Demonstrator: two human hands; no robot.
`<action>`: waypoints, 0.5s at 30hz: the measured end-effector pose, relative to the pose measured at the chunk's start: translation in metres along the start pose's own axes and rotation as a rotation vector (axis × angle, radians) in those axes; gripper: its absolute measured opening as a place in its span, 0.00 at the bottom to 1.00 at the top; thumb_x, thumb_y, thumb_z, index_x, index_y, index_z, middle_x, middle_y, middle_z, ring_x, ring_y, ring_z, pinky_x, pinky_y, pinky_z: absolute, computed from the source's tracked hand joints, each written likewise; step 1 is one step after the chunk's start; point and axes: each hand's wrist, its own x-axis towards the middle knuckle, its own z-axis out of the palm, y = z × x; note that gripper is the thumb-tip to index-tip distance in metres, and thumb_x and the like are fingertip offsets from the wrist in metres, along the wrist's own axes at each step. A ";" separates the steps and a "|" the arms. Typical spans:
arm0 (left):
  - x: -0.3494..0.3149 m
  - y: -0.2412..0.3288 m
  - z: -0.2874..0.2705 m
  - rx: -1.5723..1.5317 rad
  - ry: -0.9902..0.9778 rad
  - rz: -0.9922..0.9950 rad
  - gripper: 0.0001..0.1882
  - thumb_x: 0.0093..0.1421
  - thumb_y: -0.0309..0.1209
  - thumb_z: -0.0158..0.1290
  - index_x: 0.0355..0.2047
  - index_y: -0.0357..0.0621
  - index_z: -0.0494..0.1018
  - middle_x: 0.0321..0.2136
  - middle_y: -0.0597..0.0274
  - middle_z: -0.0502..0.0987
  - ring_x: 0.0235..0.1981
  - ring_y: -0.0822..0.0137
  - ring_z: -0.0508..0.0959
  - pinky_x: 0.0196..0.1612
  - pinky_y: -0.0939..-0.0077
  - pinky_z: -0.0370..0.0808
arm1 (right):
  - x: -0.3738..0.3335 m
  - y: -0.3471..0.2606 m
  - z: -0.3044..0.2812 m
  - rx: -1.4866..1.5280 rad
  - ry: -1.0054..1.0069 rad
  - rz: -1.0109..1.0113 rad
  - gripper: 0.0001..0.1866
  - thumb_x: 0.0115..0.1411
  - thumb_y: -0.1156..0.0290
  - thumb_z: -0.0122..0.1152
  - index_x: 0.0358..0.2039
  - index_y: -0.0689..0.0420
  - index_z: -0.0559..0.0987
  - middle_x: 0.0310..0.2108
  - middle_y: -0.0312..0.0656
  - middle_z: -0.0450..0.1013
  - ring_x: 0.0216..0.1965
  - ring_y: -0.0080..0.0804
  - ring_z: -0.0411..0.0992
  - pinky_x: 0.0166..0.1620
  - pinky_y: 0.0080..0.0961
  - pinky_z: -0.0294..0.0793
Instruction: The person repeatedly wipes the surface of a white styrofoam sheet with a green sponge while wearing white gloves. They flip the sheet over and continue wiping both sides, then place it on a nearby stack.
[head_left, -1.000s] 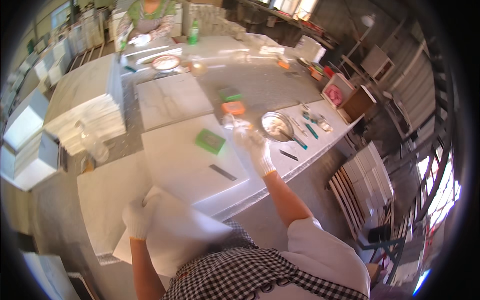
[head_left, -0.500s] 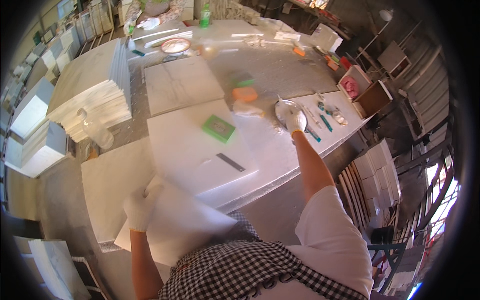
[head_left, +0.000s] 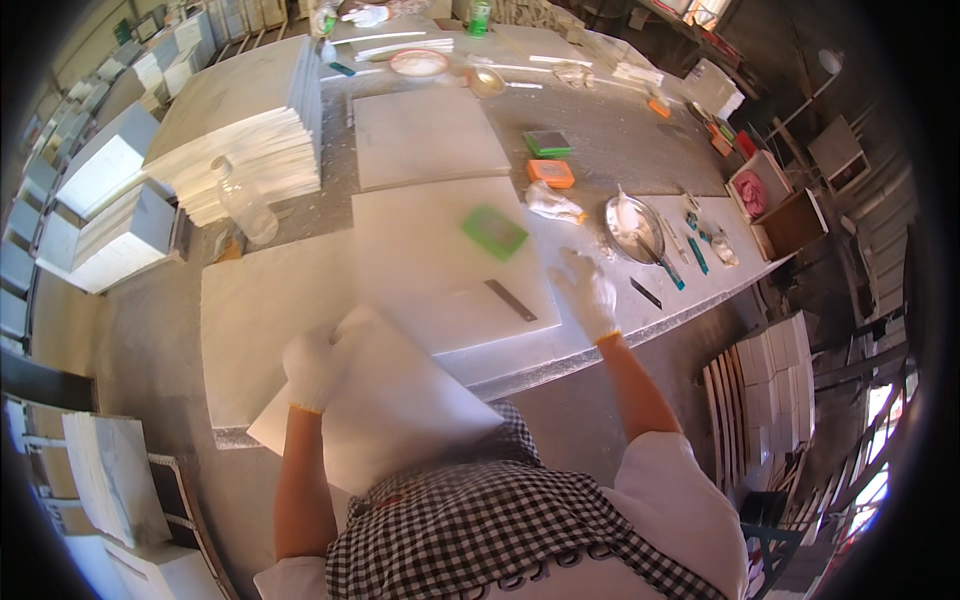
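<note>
My left hand (head_left: 314, 370), in a white knit glove, is closed on the upper edge of a square white tile (head_left: 400, 400). The tile is tilted up against my checked apron, with its lower part blurred. My right hand (head_left: 588, 292), gloved too, is open and holds nothing, over the right side of the table. Beside it lies a large pale slab (head_left: 420, 310) bearing a green block (head_left: 495, 232) and a flat dark metal strip (head_left: 510, 300). Right of the hand is a small dark blade (head_left: 646, 292). Beyond it stands a metal bowl (head_left: 660, 235) of whitish paste with a tool in it.
A clear bottle (head_left: 248, 205) stands by a tall stack of slabs (head_left: 240, 110) at the left. Green and orange pads (head_left: 550, 173) and a crumpled cloth (head_left: 555, 203) lie mid-table. Teal-handled tools (head_left: 697, 255) lie right. Another person's gloved hand (head_left: 366, 16) shows at the far side.
My right hand has left the bowl and come back toward me, uncovering the paste and the small dark blade. My left hand still grips the tile. The view has shifted.
</note>
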 end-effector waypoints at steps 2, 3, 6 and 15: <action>-0.001 -0.003 0.003 -0.022 0.009 0.008 0.31 0.54 0.58 0.61 0.17 0.40 0.70 0.13 0.56 0.68 0.16 0.64 0.70 0.25 0.62 0.69 | -0.022 -0.030 0.002 -0.028 -0.005 -0.052 0.32 0.60 0.51 0.64 0.62 0.50 0.72 0.54 0.50 0.74 0.53 0.55 0.73 0.54 0.45 0.74; -0.001 -0.004 0.003 -0.036 0.011 0.011 0.31 0.54 0.58 0.60 0.17 0.40 0.70 0.13 0.56 0.68 0.16 0.63 0.71 0.26 0.62 0.70 | -0.029 -0.044 0.002 -0.024 -0.023 -0.026 0.34 0.59 0.50 0.64 0.63 0.49 0.70 0.54 0.50 0.73 0.53 0.55 0.72 0.54 0.46 0.74; -0.001 -0.002 0.003 -0.051 0.015 0.031 0.32 0.54 0.60 0.59 0.16 0.40 0.70 0.13 0.54 0.69 0.17 0.61 0.72 0.26 0.61 0.70 | -0.039 -0.069 0.002 -0.036 -0.032 0.000 0.40 0.56 0.47 0.66 0.66 0.49 0.66 0.55 0.52 0.72 0.54 0.56 0.72 0.54 0.48 0.73; -0.002 0.009 -0.005 -0.004 -0.020 -0.017 0.33 0.55 0.63 0.57 0.21 0.40 0.77 0.20 0.46 0.77 0.25 0.50 0.79 0.32 0.58 0.74 | -0.032 -0.041 0.010 0.062 -0.061 0.115 0.35 0.59 0.49 0.63 0.63 0.53 0.70 0.51 0.52 0.76 0.50 0.52 0.75 0.52 0.43 0.74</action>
